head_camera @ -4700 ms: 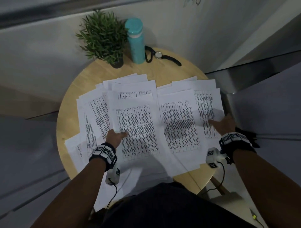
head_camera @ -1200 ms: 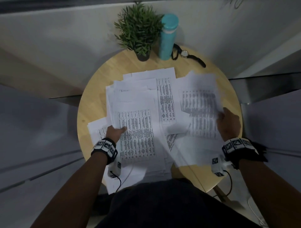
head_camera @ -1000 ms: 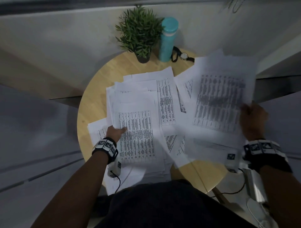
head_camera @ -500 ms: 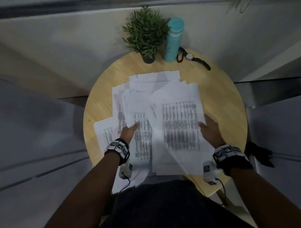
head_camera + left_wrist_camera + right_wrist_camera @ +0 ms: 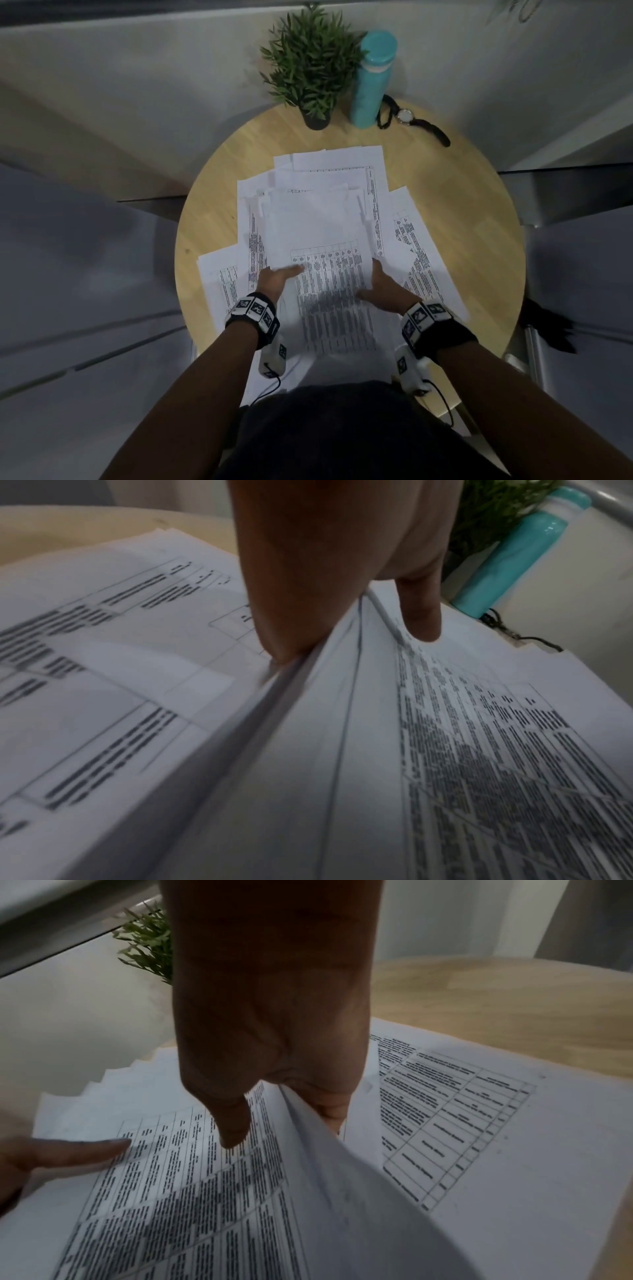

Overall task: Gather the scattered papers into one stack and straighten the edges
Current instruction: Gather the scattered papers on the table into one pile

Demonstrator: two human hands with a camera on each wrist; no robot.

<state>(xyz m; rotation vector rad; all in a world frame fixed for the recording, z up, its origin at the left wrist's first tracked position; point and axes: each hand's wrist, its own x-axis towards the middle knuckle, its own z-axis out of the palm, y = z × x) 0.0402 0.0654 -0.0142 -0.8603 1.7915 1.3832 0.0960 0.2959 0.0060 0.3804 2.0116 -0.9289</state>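
we held the central bundle of papers [image 5: 318, 240] by its two long sides over the round counter [image 5: 479, 212]. the left hand [image 5: 277, 279] pinched the left side, thumb on top and fingers beneath; the right hand [image 5: 380, 287] gripped the right side in the same manner. the bundle lay on more sheets fanned beneath it, with a loose sheet on the left [image 5: 219, 284] and another on the right [image 5: 418, 260] lying outside it. in our judgement, the step went best when we lifted the bundle clear, set it on each outlying sheet in turn, and only then stood the stack on edge to tap it square.
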